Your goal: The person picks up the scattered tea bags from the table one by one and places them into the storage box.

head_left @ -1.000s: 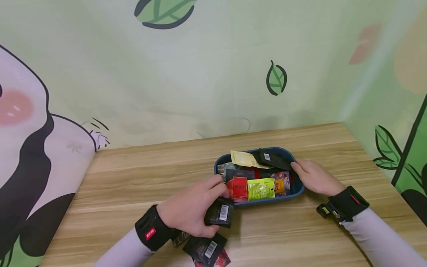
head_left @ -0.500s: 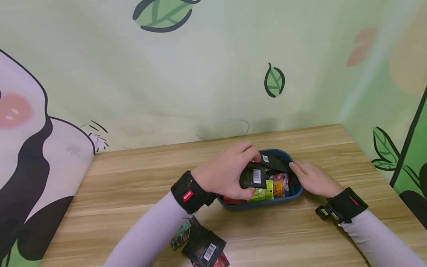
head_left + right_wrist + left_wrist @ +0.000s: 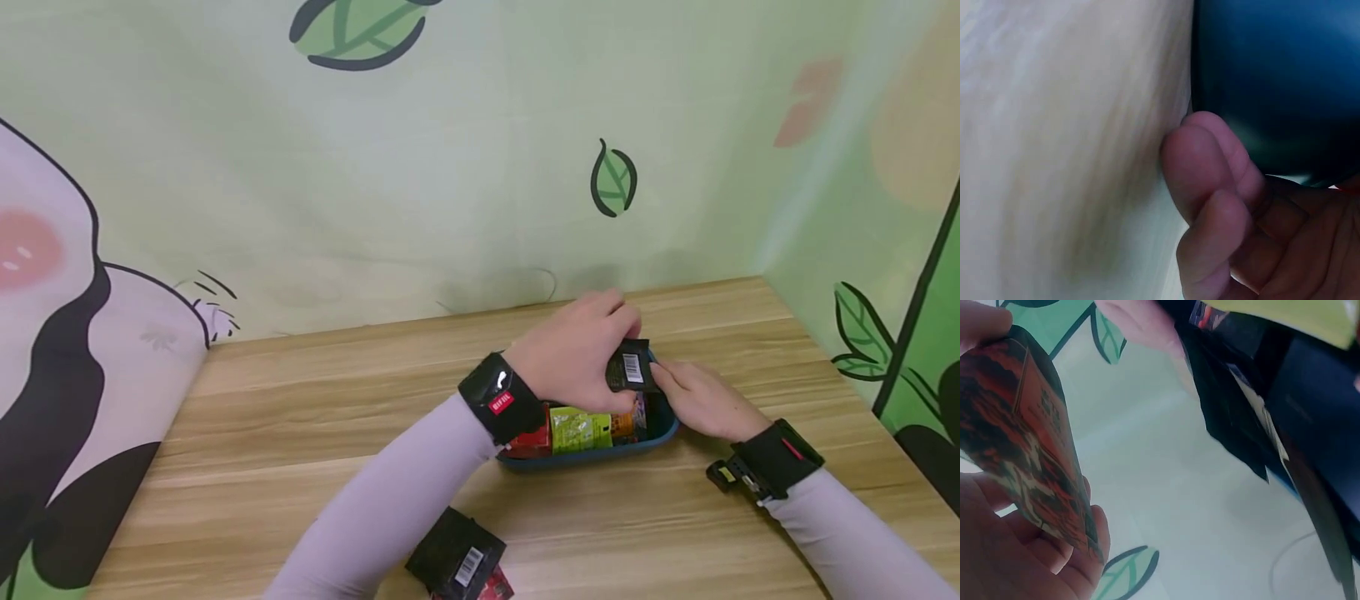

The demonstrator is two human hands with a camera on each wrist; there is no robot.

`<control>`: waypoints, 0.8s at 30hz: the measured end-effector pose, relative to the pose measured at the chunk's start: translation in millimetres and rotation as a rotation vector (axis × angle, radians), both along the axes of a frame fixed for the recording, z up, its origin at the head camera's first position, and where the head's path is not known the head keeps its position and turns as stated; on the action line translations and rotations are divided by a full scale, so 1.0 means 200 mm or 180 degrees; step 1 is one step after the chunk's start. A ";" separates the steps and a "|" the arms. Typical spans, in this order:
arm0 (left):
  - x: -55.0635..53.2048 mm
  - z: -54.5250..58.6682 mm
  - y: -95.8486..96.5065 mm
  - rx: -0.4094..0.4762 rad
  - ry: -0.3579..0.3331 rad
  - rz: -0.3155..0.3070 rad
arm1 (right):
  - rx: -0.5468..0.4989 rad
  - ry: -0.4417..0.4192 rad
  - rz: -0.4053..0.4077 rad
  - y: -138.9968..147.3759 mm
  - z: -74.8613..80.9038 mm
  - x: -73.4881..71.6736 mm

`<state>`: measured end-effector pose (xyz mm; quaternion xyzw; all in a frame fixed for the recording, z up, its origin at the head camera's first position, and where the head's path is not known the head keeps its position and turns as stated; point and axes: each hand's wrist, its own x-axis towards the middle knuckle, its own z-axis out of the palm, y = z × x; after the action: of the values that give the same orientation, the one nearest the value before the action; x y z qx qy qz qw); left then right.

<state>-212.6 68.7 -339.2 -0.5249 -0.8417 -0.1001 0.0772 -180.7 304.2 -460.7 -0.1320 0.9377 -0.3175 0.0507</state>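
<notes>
My left hand [image 3: 573, 354] pinches a small flat packet [image 3: 628, 367], black with a white barcode, above the right part of a blue oval container [image 3: 588, 457]. The packet's other face, red and orange patterned, shows in the left wrist view, held between thumb and fingers. My right hand [image 3: 705, 402] grips the container's right end, thumb at the rim; the right wrist view has its curled fingers against the outer wall [image 3: 1279, 75]. Inside the container are a yellow-green packet [image 3: 581, 431], a red packet [image 3: 531, 443] and others, partly hidden by my left hand and forearm.
On the wooden table [image 3: 300, 425], near its front, a black packet [image 3: 456, 550] with a barcode lies over a red one [image 3: 497, 587]. My left forearm passes beside them. A printed wall covering [image 3: 487, 167] rises behind the table and along its right side.
The left hand has carried the black packet rightward and away from me, from the container's front left corner to above its right part. The right hand keeps its grip at the right end.
</notes>
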 end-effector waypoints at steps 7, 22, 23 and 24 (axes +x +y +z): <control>-0.01 -0.04 0.03 -0.0176 0.0009 0.0152 | -0.0039 0.0000 0.0022 0.00 -0.01 -0.01; 0.07 -0.08 -0.21 -0.0665 -0.0130 0.0434 | 0.0131 0.0225 0.0048 0.00 0.01 0.00; 0.08 -0.09 -0.24 -0.0635 -0.0151 0.0446 | 0.0133 0.0241 0.0055 0.00 0.01 0.00; 0.08 -0.09 -0.27 -0.0611 -0.0170 0.0458 | 0.0138 0.0255 0.0063 0.00 0.01 0.00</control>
<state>-196.0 14.4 -356.8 -0.4652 -0.8847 -0.0272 0.0112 -180.3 303.7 -459.3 -0.1528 0.9442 -0.2911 0.0191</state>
